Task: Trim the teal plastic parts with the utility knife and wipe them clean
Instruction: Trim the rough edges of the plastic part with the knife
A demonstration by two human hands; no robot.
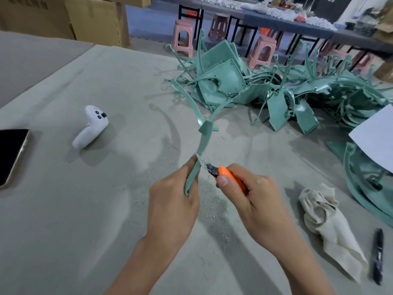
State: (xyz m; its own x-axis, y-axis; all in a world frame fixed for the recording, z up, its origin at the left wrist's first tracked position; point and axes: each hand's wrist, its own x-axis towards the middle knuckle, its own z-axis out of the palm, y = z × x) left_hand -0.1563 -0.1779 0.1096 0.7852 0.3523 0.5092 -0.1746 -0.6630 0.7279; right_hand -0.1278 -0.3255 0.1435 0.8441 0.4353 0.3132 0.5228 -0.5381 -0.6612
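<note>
My left hand point(172, 201) grips the lower end of a long curved teal plastic strip point(204, 139) that rises up and away from me. My right hand point(255, 196) holds an orange utility knife point(228, 174), thumb on top of the handle. The blade tip rests against the strip's edge just above my left fingers. A crumpled cream cloth point(325, 220) lies on the table to the right of my right hand. A large heap of teal plastic parts point(265, 88) fills the far right of the table.
The table has a grey cover point(85, 209) with fine plastic shavings point(212, 209) under my hands. A white controller point(91, 126) and a phone point(10, 156) lie at left. A black pen point(377, 254), white paper point(376, 137) and stacked teal rings point(361, 179) sit at right. Pink stools stand beyond.
</note>
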